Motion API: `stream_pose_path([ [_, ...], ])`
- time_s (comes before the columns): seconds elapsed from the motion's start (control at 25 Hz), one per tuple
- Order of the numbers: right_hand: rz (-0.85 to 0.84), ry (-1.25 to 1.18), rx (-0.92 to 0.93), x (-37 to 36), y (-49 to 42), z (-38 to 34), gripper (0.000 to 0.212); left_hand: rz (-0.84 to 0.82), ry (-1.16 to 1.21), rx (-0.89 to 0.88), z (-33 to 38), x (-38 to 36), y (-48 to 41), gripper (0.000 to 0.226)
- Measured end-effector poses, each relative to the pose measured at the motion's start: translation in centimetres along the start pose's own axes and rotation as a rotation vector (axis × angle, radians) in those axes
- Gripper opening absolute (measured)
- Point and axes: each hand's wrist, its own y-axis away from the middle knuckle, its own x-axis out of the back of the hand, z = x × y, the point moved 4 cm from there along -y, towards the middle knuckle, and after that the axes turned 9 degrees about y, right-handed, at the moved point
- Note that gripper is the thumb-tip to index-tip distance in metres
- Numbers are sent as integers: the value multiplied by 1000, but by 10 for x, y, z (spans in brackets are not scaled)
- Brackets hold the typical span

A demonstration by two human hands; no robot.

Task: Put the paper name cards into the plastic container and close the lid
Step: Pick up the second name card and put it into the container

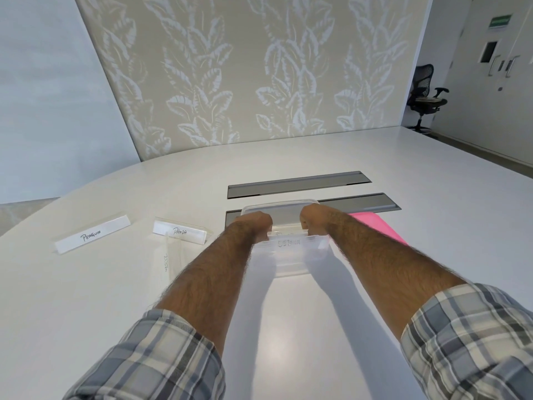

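Reaching both hands into the container, cards partly packed.

On the far left of the surface (288, 327) the Penguin holder (92, 236) and, right of it, the Panda holder (180, 232) stand well apart from my work, their cards not yet in. My left hand (253, 222) and right hand (315, 219) curl over the container (291, 255), forearms straight out and roughly parallel, wrists bent down; I judge I am settling a card (288, 243) inside, but each grip is folded away from view, so I cannot tell what it pinches. Something pink (375, 225) lies past my right wrist.
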Motion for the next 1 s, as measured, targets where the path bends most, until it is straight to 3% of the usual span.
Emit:
stream_pose_path([
  [0.32,-74,-31,6,-8,-17,-1,43,-138,-22,-3,-4,-8,-15,27],
  [0.4,-76,-42,-10,-13,-23,-1,31,-160,-18,-6,-4,-9,-18,29],
  [0.48,-85,-72,-11,-15,-26,-1,7,-175,-40,-16,-4,-11,-22,28],
  [0.84,-99,-94,-17,-13,-26,-5,22,-182,-17,1,-5,-12,-25,26],
  [0.92,-81,-96,-35,-9,-25,-3,10,-143,11,-4,-5,-8,-21,27],
  [1.0,-48,-163,-64,-2,-24,2,18,-55,57,-26,-5,3,-14,27],
])
